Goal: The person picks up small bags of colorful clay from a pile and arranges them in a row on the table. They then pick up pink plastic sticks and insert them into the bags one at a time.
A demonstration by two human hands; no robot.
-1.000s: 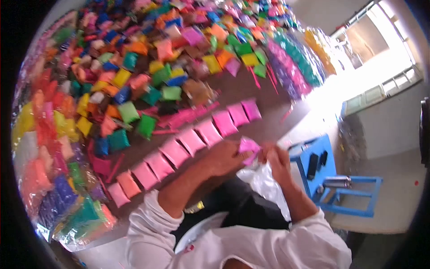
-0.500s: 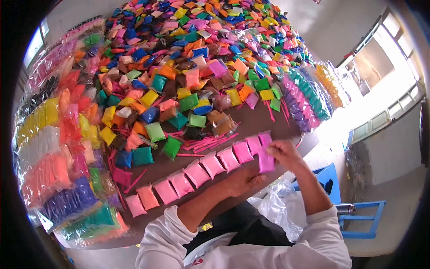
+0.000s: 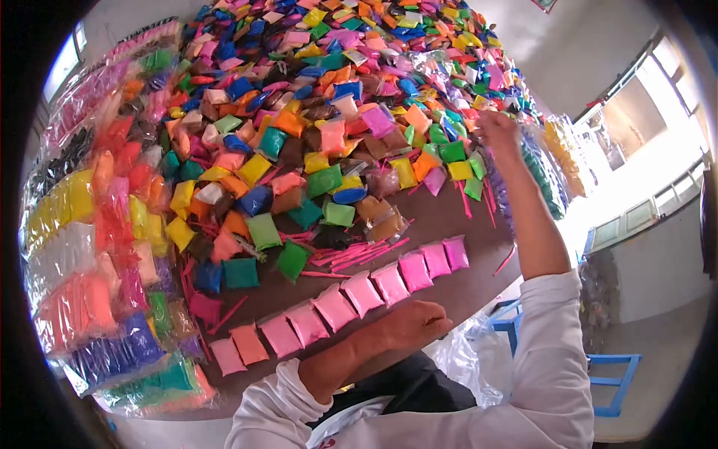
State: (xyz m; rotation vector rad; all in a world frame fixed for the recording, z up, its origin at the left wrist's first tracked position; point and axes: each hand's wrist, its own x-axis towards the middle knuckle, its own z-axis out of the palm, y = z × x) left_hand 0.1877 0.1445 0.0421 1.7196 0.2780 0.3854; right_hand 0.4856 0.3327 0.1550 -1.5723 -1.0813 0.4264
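Note:
A slanting row of small soft filled packets (image 3: 334, 308) lies along the near side of the brown table, pale pink and salmon at the left, deepening to a magenta-purple packet (image 3: 455, 253) at the right end. My left hand (image 3: 415, 323) is just below the row's right half, by the table edge, its fingers curled in; what they hold, if anything, is hidden. Stretched out to the far right, my right hand (image 3: 499, 135) is at the side of the big heap of coloured packets (image 3: 329, 138). Its fingers are bent and a little apart, and no packet shows in them.
Thin pink strips (image 3: 359, 254) lie between heap and row. Clear bags packed with sorted colours (image 3: 78, 254) are stacked along the left; more packed bags (image 3: 565, 153) stand at the right. A crumpled clear bag (image 3: 471, 355) is near my lap, with a blue frame (image 3: 617, 385) to the right.
My right hand has left the row's right end, where it held a purple packet, and moved up and away to the heap. My left hand stays near the row, its fingers more curled.

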